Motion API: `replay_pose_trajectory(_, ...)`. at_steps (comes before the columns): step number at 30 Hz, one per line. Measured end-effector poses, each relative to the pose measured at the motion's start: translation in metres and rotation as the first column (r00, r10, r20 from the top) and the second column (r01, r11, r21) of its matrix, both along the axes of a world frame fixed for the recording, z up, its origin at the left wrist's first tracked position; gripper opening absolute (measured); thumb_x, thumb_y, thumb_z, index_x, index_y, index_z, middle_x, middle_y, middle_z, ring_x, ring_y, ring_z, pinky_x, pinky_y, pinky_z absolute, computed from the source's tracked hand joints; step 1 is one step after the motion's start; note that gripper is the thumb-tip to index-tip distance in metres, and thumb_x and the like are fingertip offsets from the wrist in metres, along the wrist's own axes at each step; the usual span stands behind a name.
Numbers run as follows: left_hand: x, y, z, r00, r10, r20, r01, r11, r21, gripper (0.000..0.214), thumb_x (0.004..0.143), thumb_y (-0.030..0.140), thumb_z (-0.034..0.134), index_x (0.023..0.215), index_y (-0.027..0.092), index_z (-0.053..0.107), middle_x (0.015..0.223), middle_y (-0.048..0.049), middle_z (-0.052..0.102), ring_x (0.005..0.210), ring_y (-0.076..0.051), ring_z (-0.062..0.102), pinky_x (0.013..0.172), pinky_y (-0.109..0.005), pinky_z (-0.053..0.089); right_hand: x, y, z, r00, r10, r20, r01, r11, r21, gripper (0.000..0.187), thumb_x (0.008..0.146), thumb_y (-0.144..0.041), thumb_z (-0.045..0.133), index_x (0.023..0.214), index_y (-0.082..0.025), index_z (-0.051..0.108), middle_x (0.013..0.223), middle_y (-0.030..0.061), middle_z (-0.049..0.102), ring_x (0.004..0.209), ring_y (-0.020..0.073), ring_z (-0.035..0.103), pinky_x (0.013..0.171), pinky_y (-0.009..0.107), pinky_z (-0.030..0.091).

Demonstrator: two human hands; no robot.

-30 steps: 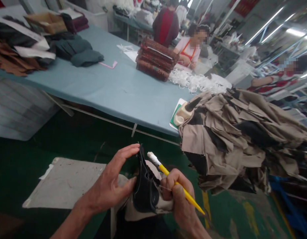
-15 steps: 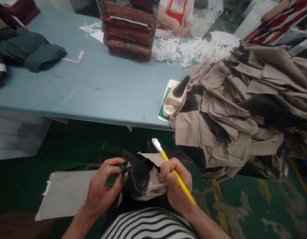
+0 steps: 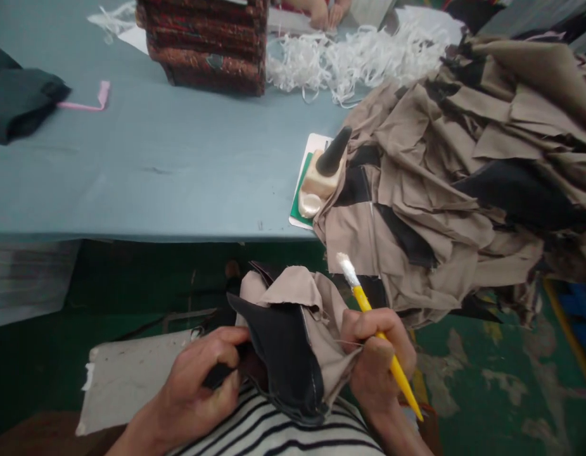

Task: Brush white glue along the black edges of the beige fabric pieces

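In front of my striped shirt hangs a sewn piece of beige and black fabric (image 3: 287,345), its black panel facing up and its beige part bunched behind. My left hand (image 3: 204,367) is closed on the dark edge at its left side. My right hand (image 3: 381,354) pinches the beige right edge and also grips a yellow-handled brush (image 3: 363,301). The brush slants up and to the left, its whitish bristle tip clear of the fabric. A thin loose thread shows near the right fingers.
A blue-grey table (image 3: 178,171) spans the front. On it lie a large beige-and-black fabric heap (image 3: 445,209), a cream container with a black cone (image 3: 318,180), a reddish-brown patterned stack (image 3: 207,54), white strips (image 3: 340,63) and dark cloth (image 3: 24,95). Another person's hands (image 3: 328,14) show beyond.
The fabric piece has been spread wider and turned so more black panel and beige cloth show. My right hand has moved right with the brush. The view has shifted.
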State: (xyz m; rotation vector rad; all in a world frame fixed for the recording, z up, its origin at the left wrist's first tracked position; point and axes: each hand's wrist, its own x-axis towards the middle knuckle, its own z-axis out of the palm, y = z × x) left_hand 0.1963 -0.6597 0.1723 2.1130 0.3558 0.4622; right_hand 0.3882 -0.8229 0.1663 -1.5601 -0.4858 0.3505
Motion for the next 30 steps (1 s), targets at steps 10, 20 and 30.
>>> replay_pose_trajectory(10,0.07,0.088,-0.013,0.867,-0.479,0.137,0.498,0.826,-0.263,0.027,0.079,0.001,0.051,0.088,0.026,0.046,0.091,-0.0031,0.069,0.097,-0.021,0.066,0.09,-0.035,0.055,-0.001,0.067,-0.001,0.922,-0.384,0.051,0.383,0.923,0.035,0.038,0.106,-0.058,0.057,0.087,-0.026,0.048,0.055,-0.0107,0.035,0.044,0.0102,0.032,0.049,0.023,0.028)
replay_pose_trajectory(20,0.115,0.181,-0.008,0.572,-0.82,-0.023,0.578,0.422,-0.698,0.049,0.07,0.041,0.093,0.111,0.025,0.07,0.109,-0.0025,0.076,0.097,-0.025,0.069,0.087,-0.033,0.057,-0.008,0.133,0.025,0.65,-0.605,0.461,0.745,0.626,-0.229,0.043,0.104,-0.061,0.059,0.084,-0.024,0.056,0.062,-0.0053,0.051,0.053,0.0133,0.049,0.056,0.029,0.039)
replay_pose_trajectory(30,0.163,0.162,0.016,0.488,-0.872,0.024,0.694,0.372,-0.616,0.036,0.109,0.036,0.051,0.081,0.018,0.066,0.076,-0.0006,0.061,0.071,-0.016,0.054,0.069,-0.025,0.049,0.008,0.133,0.014,0.573,-0.488,0.659,0.792,0.535,-0.293,0.032,0.11,-0.045,0.053,0.087,-0.023,0.058,0.068,-0.0041,0.062,0.056,0.0112,0.059,0.058,0.023,0.043)
